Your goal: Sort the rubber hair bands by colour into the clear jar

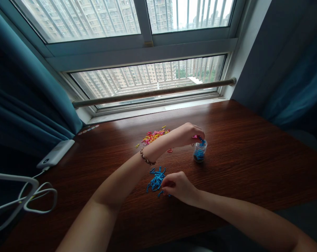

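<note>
My left hand [193, 133], with a braided bracelet on its wrist, reaches over the mouth of a small clear glass jar [202, 148]. Its fingers are closed on blue elastic bands [201, 142] that hang into the opening. More blue bands [199, 155] lie inside the jar. My right hand [179, 187] is low at the right edge of a loose pile of blue elastic bands [156, 180]. Its thumb and fingers are curled together, and what they hold, if anything, is hidden. A few blue bands lie under its fingertips.
Behind my left forearm spreads a pile of pink, red and yellow bands [154, 135]. A white power bank [55, 154] with a cable [40, 199] sits at the table's left. The wooden table [242, 157] meets a window with a metal bar [158, 92]; blue curtains [24, 80] flank it.
</note>
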Available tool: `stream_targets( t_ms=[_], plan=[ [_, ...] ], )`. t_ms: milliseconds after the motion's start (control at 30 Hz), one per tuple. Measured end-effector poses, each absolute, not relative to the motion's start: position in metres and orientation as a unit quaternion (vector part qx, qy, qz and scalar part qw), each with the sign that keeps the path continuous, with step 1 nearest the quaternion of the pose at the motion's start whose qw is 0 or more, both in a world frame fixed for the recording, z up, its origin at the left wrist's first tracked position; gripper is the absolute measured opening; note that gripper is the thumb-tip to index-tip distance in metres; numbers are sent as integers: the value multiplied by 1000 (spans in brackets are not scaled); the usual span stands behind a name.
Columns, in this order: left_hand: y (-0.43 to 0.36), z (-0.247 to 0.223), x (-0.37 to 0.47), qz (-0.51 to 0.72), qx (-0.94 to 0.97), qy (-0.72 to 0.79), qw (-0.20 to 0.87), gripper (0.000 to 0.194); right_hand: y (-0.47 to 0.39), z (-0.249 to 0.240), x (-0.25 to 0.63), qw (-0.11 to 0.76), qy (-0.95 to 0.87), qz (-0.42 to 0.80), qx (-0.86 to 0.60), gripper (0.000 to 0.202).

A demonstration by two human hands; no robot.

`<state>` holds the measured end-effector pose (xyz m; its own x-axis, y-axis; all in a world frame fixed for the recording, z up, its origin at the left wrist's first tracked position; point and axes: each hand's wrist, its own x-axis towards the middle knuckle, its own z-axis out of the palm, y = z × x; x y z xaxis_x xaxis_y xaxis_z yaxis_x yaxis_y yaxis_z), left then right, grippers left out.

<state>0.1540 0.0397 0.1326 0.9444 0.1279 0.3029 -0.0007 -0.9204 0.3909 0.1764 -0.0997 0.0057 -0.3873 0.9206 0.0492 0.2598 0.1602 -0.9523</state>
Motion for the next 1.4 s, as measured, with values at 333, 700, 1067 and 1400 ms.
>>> stream_targets(
  t_ms=[333, 700, 1067, 1400],
  plan=[
    [42, 121, 151, 213, 956, 36, 200, 16, -100, 7, 176, 336, -674, 493, -436, 8],
    [36, 119, 143, 221, 928, 63, 293, 28, -99, 9, 177, 338, -658, 513, -436, 8],
    [23, 87, 57, 334, 868, 214, 300, 23, -88, 10, 187, 350, -676, 474, -442, 14],
    [-32, 14, -44, 321, 835, 386, 227, 18, -79, 15, 169, 226, -857, 205, -415, 26]
  ],
)
